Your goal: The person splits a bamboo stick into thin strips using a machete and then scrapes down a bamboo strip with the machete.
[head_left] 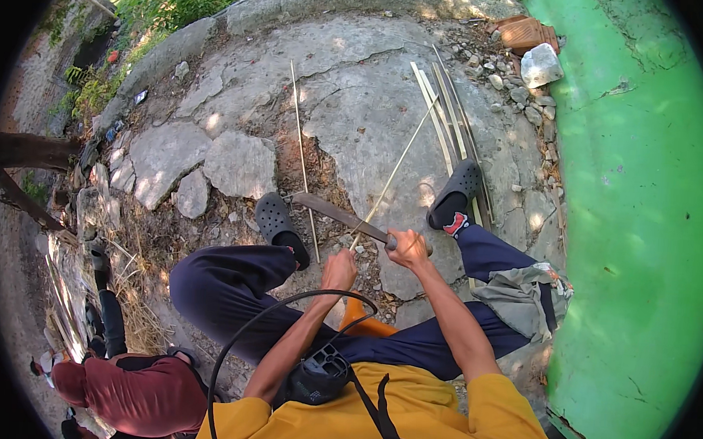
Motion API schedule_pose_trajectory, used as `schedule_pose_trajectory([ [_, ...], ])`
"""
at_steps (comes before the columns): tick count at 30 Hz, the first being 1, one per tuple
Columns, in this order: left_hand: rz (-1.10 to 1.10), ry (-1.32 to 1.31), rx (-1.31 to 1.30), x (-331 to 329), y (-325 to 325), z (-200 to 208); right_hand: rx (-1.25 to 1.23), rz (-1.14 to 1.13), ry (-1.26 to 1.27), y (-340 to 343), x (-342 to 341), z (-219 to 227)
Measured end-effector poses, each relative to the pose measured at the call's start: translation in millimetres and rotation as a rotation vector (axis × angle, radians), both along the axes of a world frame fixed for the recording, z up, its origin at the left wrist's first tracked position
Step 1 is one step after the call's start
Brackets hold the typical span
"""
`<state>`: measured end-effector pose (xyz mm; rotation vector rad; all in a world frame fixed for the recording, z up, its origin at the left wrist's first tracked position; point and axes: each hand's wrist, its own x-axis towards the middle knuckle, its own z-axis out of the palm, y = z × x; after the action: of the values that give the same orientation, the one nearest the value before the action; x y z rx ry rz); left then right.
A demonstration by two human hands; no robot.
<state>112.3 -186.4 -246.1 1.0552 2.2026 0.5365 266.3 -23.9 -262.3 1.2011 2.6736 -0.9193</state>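
Observation:
My right hand (409,249) is wrapped round the handle of a machete (337,213). Its long dark blade points left and crosses a thin bamboo strip (394,172). Close to the strip's near end, my left hand (339,270) is closed on it, just below the blade. From there the strip slants away to the upper right, its far end over several pale strips (439,113) lying on the concrete. Another thin strip (300,145) lies on the ground to the left, passing under the blade tip.
A green wall (629,234) runs along the right, with rubble (525,93) at its foot. Broken concrete slabs (168,158) lie to the left. At lower left a person in a maroon top (139,395) sits near more strips (65,308). A black cable (230,336) loops over my left forearm.

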Motion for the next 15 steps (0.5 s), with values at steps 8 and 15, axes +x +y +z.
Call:
schedule_pose_trajectory([
  [8, -0.013, 0.029, -0.009, -1, 13, 24, 0.035, -0.160, 0.052, 20, -3, -17],
  [15, -0.049, 0.138, 0.015, 3, -2, 32, -0.074, -0.073, -0.025, 14, -1, 7],
])
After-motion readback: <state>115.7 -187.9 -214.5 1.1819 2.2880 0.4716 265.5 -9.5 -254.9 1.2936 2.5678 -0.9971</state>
